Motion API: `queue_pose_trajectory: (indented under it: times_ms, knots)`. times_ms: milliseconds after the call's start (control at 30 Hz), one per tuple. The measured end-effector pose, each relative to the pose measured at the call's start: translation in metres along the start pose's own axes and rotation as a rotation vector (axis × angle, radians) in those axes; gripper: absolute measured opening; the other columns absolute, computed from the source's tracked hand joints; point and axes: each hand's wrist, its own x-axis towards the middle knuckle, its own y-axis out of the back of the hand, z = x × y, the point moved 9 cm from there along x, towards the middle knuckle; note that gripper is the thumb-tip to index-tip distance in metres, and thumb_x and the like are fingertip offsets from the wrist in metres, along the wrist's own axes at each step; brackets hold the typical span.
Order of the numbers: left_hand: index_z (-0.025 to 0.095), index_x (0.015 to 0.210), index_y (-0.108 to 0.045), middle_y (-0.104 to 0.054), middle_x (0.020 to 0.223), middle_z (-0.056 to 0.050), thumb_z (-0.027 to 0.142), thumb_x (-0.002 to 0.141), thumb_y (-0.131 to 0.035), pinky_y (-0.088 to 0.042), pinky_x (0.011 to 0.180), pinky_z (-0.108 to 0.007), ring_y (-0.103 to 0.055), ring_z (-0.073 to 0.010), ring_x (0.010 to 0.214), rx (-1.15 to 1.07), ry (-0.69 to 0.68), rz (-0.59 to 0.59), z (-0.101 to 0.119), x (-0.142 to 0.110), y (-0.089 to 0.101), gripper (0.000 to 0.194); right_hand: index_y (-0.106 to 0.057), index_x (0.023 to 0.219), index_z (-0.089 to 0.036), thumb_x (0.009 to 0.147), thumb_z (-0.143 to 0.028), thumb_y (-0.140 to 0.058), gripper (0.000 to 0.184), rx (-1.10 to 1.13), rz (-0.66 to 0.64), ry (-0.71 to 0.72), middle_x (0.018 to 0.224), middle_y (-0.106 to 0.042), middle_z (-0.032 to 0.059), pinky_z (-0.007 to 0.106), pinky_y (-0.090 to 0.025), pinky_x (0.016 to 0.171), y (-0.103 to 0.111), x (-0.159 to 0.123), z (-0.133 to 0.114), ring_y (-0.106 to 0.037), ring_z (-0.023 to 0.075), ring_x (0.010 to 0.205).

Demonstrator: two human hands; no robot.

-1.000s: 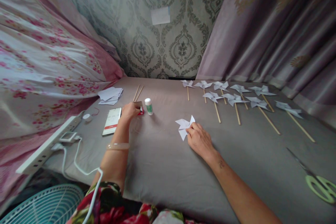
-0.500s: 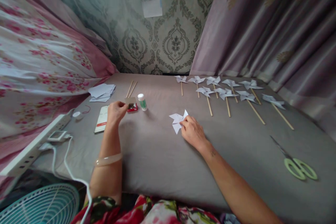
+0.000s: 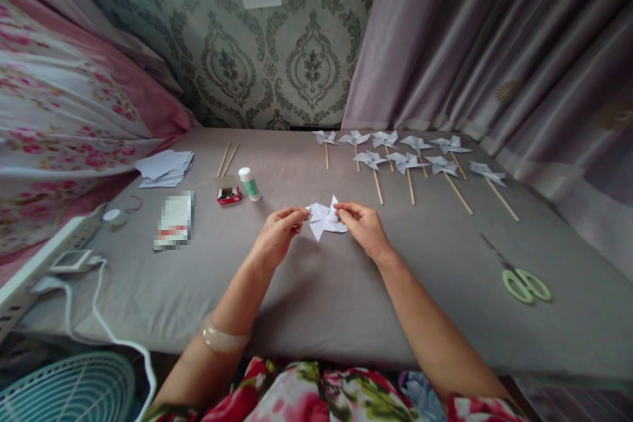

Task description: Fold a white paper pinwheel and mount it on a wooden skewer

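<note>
A white folded paper pinwheel (image 3: 324, 218) lies on the grey cloth-covered table (image 3: 316, 303) in front of me. My right hand (image 3: 361, 224) pinches its right side. My left hand (image 3: 277, 234) is at its left edge, fingertips pinched together on something tiny that I cannot make out, maybe a pin. A small red box (image 3: 228, 194) and a green-and-white glue bottle (image 3: 249, 183) stand to the left, apart from both hands.
Several finished pinwheels on wooden sticks (image 3: 410, 161) lie in rows at the back right. Green scissors (image 3: 524, 282) lie at the right. A paper stack (image 3: 165, 167), two loose sticks (image 3: 226, 158), a phone (image 3: 174, 219) and a power strip (image 3: 39, 260) are at the left.
My left hand left the red box and came right to the pinwheel's left edge. My right hand stayed on the pinwheel. The camera tilted down.
</note>
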Motion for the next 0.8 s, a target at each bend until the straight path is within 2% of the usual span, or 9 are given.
queue_pose_trajectory:
  times_ms: [133, 267, 400, 533, 633, 800]
  knots:
    - [0.012, 0.062, -0.065, -0.056, 0.062, 0.000, 0.026, 0.051, -0.077, -0.029, 0.049, -0.021, -0.044, -0.0059, 0.054, -0.131, 0.154, -0.094, -0.027, 0.000, -0.033, 0.022, -0.073, 0.089, -0.016, 0.070, -0.038, -0.064, 0.030, 0.091, -0.082, -0.016, 0.078, -0.073, 0.0047, 0.026, -0.048, 0.061, -0.010, -0.006, -0.002, -0.062, 0.0143, 0.066]
    - [0.012, 0.064, -0.065, -0.055, 0.061, 0.001, 0.025, 0.054, -0.076, -0.030, 0.049, -0.021, -0.045, -0.0059, 0.053, -0.113, 0.177, -0.158, -0.031, 0.003, -0.043, 0.020, -0.073, 0.090, -0.018, 0.071, -0.037, -0.066, 0.028, 0.101, -0.116, 0.038, 0.080, -0.074, 0.0044, 0.027, -0.049, 0.065, -0.015, -0.008, -0.009, -0.064, 0.0151, 0.070]
    - [0.014, 0.067, -0.068, -0.058, 0.064, 0.000, 0.029, 0.057, -0.075, -0.032, 0.053, -0.022, -0.046, -0.0076, 0.056, -0.015, 0.102, -0.165, -0.026, 0.005, -0.043, 0.020, -0.074, 0.089, -0.018, 0.071, -0.035, -0.064, 0.026, 0.105, -0.100, 0.068, 0.083, -0.074, 0.0046, 0.027, -0.049, 0.065, -0.013, -0.009, -0.013, -0.064, 0.0151, 0.071]
    - [0.016, 0.067, -0.066, -0.062, 0.067, -0.001, 0.033, 0.062, -0.071, -0.037, 0.061, -0.024, -0.050, -0.0112, 0.063, 0.138, -0.044, -0.161, -0.016, 0.006, -0.043, 0.019, -0.074, 0.084, -0.018, 0.071, -0.033, -0.064, 0.022, 0.048, -0.091, 0.088, 0.080, -0.073, 0.0039, 0.025, -0.048, 0.062, -0.012, -0.009, -0.015, -0.062, 0.0142, 0.068]
    - [0.016, 0.068, -0.064, -0.059, 0.064, 0.001, 0.035, 0.065, -0.069, -0.035, 0.060, -0.024, -0.049, -0.0112, 0.062, 0.271, -0.149, -0.149, -0.009, 0.008, -0.041, 0.020, -0.073, 0.079, -0.018, 0.070, -0.035, -0.066, 0.021, 0.032, -0.061, 0.087, 0.076, -0.072, 0.0040, 0.027, -0.047, 0.063, -0.011, -0.007, -0.012, -0.061, 0.0143, 0.066]
    - [0.015, 0.073, -0.065, -0.059, 0.066, 0.000, 0.039, 0.071, -0.064, -0.034, 0.055, -0.024, -0.048, -0.0116, 0.059, 0.477, -0.216, -0.276, -0.003, 0.016, -0.046, 0.024, -0.070, 0.076, -0.017, 0.067, -0.038, -0.068, 0.023, 0.094, -0.084, 0.007, 0.069, -0.069, 0.0021, 0.026, -0.047, 0.062, -0.011, -0.005, -0.004, -0.061, 0.0142, 0.064]
